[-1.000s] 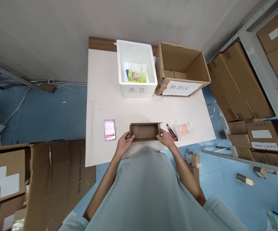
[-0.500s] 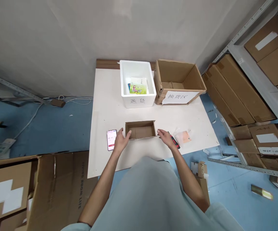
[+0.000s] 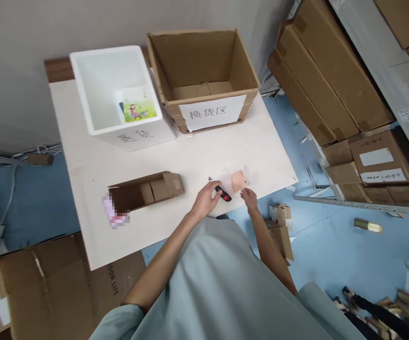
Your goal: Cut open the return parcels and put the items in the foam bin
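Observation:
My left hand is over the handle of a red and black cutter, thumb and fingers apart around it; the cutter lies on the table. My right hand has its fingertips pinched at the near edge of a clear plastic packet with an orange card, just right of the cutter. Further left, an open brown box rests on the table with a flap raised at its right end. A phone, blurred out, shows partly behind the box's left end.
A white foam bin with booklets stands at the back left of the table. Beside it is a large open carton with a paper label. Shelves with cartons are on the right, and a big carton is at the lower left.
The view has shifted right and closer. Both hands have left the sides of the small box; my left hand is now at the cutter and my right at the packet. The box sits further left, over the phone.

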The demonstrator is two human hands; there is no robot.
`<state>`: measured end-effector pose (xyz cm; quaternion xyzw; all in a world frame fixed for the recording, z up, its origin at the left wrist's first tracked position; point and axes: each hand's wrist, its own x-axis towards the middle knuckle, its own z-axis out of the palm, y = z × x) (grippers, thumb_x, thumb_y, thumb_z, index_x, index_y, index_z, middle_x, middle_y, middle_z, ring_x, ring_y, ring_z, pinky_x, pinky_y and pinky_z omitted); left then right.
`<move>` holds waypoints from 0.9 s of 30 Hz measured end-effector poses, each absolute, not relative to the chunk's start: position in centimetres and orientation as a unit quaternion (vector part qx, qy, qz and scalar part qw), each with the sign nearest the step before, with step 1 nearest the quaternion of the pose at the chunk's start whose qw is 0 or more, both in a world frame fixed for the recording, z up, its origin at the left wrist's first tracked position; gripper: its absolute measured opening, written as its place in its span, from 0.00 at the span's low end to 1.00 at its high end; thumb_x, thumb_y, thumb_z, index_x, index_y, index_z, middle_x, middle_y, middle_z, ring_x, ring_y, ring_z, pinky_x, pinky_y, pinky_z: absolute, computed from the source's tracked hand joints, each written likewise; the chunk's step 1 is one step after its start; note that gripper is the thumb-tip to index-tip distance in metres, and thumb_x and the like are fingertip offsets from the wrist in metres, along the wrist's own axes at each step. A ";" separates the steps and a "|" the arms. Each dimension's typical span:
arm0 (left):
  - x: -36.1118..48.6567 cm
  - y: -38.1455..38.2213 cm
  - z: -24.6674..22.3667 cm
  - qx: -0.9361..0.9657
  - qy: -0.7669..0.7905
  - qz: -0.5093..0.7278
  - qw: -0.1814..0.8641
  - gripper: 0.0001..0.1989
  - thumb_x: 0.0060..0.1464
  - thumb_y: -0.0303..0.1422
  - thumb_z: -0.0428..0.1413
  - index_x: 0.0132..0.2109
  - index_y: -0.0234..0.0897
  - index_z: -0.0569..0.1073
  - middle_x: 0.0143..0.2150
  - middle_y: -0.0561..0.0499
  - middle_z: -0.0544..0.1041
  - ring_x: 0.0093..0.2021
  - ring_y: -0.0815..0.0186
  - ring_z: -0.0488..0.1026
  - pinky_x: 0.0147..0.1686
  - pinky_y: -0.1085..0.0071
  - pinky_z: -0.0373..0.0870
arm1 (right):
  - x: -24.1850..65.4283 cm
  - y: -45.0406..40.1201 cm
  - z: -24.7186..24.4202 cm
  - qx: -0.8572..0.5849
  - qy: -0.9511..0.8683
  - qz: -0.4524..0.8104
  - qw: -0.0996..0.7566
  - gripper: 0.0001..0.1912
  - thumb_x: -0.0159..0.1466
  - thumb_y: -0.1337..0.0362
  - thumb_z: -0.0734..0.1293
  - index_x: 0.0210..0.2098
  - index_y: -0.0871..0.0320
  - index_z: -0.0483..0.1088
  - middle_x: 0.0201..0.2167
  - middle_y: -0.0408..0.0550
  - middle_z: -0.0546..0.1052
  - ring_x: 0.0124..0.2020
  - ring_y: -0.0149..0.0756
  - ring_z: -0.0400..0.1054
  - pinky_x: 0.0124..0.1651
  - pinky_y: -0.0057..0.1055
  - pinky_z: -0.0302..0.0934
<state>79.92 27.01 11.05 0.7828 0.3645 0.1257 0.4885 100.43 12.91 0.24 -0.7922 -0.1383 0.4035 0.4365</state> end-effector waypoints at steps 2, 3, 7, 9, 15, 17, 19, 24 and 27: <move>84.3 26.1 8.0 0.815 0.325 0.051 0.476 0.23 0.70 0.33 0.54 0.68 0.39 0.75 0.74 0.40 0.73 0.73 0.51 0.71 0.76 0.53 0.64 | 101.6 12.9 -0.8 -0.782 -0.076 0.412 0.461 0.24 0.62 0.42 0.70 0.44 0.57 0.75 0.38 0.50 0.83 0.43 0.41 0.81 0.52 0.42 0.79; 86.1 25.8 6.5 0.825 0.312 0.011 0.470 0.24 0.69 0.31 0.54 0.69 0.37 0.74 0.76 0.39 0.71 0.76 0.50 0.68 0.77 0.52 0.62 | 102.0 13.0 -1.2 -0.774 -0.045 0.418 0.474 0.22 0.61 0.44 0.72 0.42 0.57 0.75 0.37 0.49 0.82 0.42 0.40 0.81 0.52 0.40 0.80; 90.0 25.2 1.7 0.824 0.320 -0.072 0.463 0.26 0.65 0.25 0.54 0.69 0.32 0.74 0.78 0.34 0.67 0.79 0.46 0.62 0.77 0.47 0.61 | 103.0 14.0 -2.1 -0.731 0.021 0.454 0.509 0.15 0.60 0.52 0.76 0.36 0.57 0.75 0.35 0.48 0.83 0.40 0.38 0.81 0.51 0.35 0.80; 90.1 25.2 0.1 0.816 0.337 -0.087 0.461 0.27 0.62 0.24 0.56 0.68 0.30 0.74 0.77 0.31 0.67 0.78 0.43 0.64 0.76 0.45 0.62 | 103.3 14.4 -2.3 -0.719 0.045 0.465 0.514 0.14 0.60 0.55 0.77 0.35 0.57 0.75 0.34 0.48 0.83 0.38 0.37 0.82 0.48 0.33 0.80; 88.3 25.5 -1.6 0.791 0.372 -0.090 0.478 0.28 0.59 0.25 0.59 0.66 0.34 0.75 0.76 0.33 0.69 0.77 0.46 0.66 0.76 0.50 0.65 | 103.0 15.8 -3.0 -0.742 0.076 0.449 0.492 0.14 0.60 0.54 0.76 0.35 0.56 0.72 0.29 0.44 0.81 0.27 0.34 0.78 0.30 0.26 0.72; 88.0 25.7 -1.6 0.775 0.391 -0.078 0.490 0.26 0.59 0.27 0.60 0.64 0.35 0.76 0.75 0.34 0.71 0.76 0.46 0.68 0.75 0.49 0.65 | 102.9 16.4 -3.0 -0.763 0.065 0.428 0.481 0.14 0.60 0.53 0.75 0.36 0.55 0.72 0.30 0.44 0.81 0.26 0.33 0.76 0.27 0.25 0.68; 87.9 25.8 -1.4 0.754 0.419 -0.061 0.502 0.26 0.59 0.30 0.60 0.64 0.36 0.77 0.73 0.35 0.73 0.73 0.45 0.71 0.73 0.47 0.67 | 102.8 17.0 -2.7 -0.782 0.042 0.407 0.470 0.15 0.60 0.51 0.74 0.34 0.55 0.72 0.31 0.44 0.82 0.24 0.32 0.74 0.26 0.25 0.66; 87.1 26.4 0.3 0.679 0.496 -0.002 0.541 0.23 0.60 0.42 0.63 0.59 0.37 0.80 0.63 0.35 0.82 0.62 0.45 0.80 0.65 0.49 0.74 | 102.9 18.8 -0.4 -0.790 -0.055 0.394 0.466 0.17 0.61 0.46 0.73 0.32 0.53 0.71 0.30 0.43 0.82 0.24 0.34 0.74 0.28 0.29 0.70; 85.9 27.1 2.3 0.625 0.529 0.052 0.571 0.28 0.63 0.54 0.59 0.56 0.36 0.82 0.60 0.36 0.84 0.59 0.47 0.81 0.61 0.52 0.76 | 102.6 19.8 2.2 -0.767 -0.123 0.405 0.483 0.18 0.62 0.45 0.72 0.34 0.52 0.71 0.30 0.42 0.81 0.31 0.38 0.79 0.33 0.31 0.75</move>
